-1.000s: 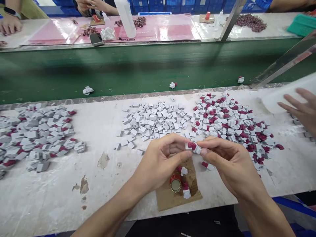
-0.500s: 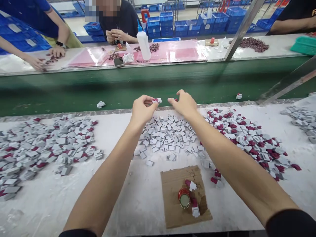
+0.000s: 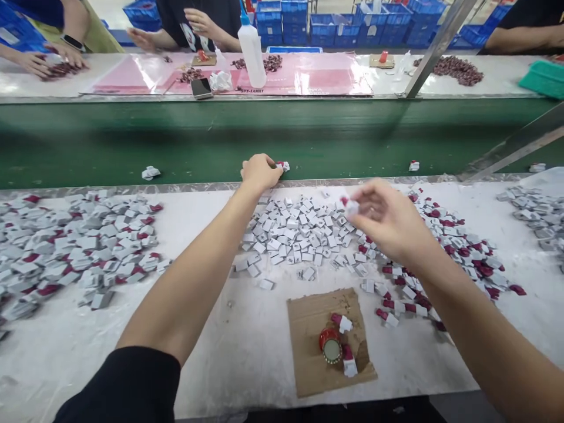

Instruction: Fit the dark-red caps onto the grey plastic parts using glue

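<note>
My left hand [image 3: 261, 171] reaches over the near edge of the green belt, its fingers closed on a small white and dark red piece [image 3: 282, 167]. To the right, my right hand [image 3: 382, 216] pinches another white and red piece [image 3: 350, 207], which is blurred. Between and below the hands lies a heap of small white parts [image 3: 299, 229]. Nearer to me, a brown cardboard square [image 3: 308, 370] bears a red-rimmed bottle cap [image 3: 331, 348] and two white and red pieces [image 3: 342, 322].
Heaps of white and red pieces lie at the left [image 3: 83, 241] and right [image 3: 471, 258]. Beyond the green belt [image 3: 198, 138], people's hands work near a white bottle [image 3: 253, 56]. A metal post [image 3: 434, 50] slants at the right.
My right hand has moved right and nearer, off the belt, and now holds a piece. My left hand has shifted slightly, still with its piece. The view has tilted down a little.
</note>
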Motion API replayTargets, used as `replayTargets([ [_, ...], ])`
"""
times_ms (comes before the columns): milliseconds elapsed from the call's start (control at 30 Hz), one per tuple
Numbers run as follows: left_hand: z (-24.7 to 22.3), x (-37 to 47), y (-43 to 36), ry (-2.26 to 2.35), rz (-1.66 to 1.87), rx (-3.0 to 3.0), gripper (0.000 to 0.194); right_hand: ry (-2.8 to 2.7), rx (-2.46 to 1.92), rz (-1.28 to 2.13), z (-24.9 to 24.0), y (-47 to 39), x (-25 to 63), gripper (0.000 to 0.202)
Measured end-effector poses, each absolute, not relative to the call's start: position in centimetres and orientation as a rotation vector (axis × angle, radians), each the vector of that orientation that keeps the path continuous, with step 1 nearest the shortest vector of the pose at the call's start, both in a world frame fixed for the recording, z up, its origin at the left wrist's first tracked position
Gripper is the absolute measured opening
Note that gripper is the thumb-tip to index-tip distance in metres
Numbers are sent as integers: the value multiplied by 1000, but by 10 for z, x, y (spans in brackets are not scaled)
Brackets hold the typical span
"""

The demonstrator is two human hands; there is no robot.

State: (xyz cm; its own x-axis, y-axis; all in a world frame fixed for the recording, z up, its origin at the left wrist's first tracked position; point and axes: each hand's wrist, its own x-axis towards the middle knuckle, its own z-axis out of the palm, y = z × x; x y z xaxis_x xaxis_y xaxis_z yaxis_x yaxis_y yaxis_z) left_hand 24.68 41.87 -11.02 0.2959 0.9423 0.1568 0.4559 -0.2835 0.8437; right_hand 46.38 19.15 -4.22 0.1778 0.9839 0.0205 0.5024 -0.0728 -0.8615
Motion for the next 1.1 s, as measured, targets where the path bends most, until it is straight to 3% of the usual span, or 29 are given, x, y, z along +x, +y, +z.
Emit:
replayTargets([
  [100,-77,241,369,1383,802,1995,35,-1310,-1755,1015,-46,116,471,30],
  [200,-59,237,293,1140,595,2296,14,-1155,-1860,1126,-52,59,468,32],
  [367,-78,238,203,1028,367,2613,14,-882,-1881,1128,-58,13,449,29],
  [533,-93,245,199,1230,537,2561,27,-957,-1729,1085,-70,5,438,21],
  [700,-91,244,206,1348,543,2532,8,-1013,-1682,1118,-70,2,434,15],
  [833,-91,245,206,1283,531,2491,7,-1140,-1664,1093,-66,-1,428,9],
  [1100,-81,251,197,1068,616,2176,18,-1297,-1497,931,-74,-9,409,20],
])
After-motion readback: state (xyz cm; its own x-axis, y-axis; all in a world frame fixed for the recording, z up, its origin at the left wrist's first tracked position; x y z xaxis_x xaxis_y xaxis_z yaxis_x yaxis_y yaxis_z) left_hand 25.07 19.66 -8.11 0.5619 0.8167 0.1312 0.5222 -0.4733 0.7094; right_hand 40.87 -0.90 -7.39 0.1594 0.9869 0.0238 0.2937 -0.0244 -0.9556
